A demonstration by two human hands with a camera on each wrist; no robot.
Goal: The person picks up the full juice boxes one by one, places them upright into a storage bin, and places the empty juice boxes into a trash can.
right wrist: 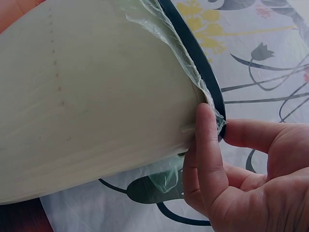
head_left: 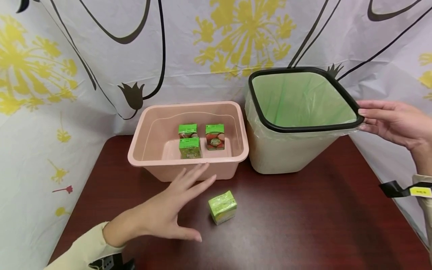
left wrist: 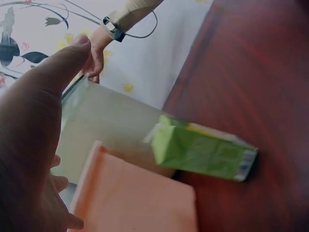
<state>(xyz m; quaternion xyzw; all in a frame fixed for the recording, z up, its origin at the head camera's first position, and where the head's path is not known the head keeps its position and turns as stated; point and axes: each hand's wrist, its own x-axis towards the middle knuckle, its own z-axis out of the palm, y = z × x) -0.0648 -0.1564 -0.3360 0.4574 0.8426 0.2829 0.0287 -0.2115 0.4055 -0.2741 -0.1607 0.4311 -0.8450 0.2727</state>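
My left hand point(head_left: 168, 208) is spread, thumb apart from the fingers, over the table in front of a pink plastic tub point(head_left: 189, 162). Just right of it a small green juice carton point(head_left: 222, 207) stands on the table, untouched; the left wrist view shows the same green carton point(left wrist: 203, 150) beyond the thumb. At the right, my right hand point(head_left: 395, 122) pinches the black rim point(head_left: 351, 108) of a cream trash can point(head_left: 287, 153). In the right wrist view, thumb and fingers of the right hand point(right wrist: 241, 169) lie on either side of that rim.
Inside the tub are three small cartons: a green one point(head_left: 190, 149), one behind it point(head_left: 187, 129), and a red-and-green one point(head_left: 215, 138). A clear plastic liner point(head_left: 303, 97) lines the can. A patterned cloth point(head_left: 189, 56) hangs behind the dark red table point(head_left: 303, 225).
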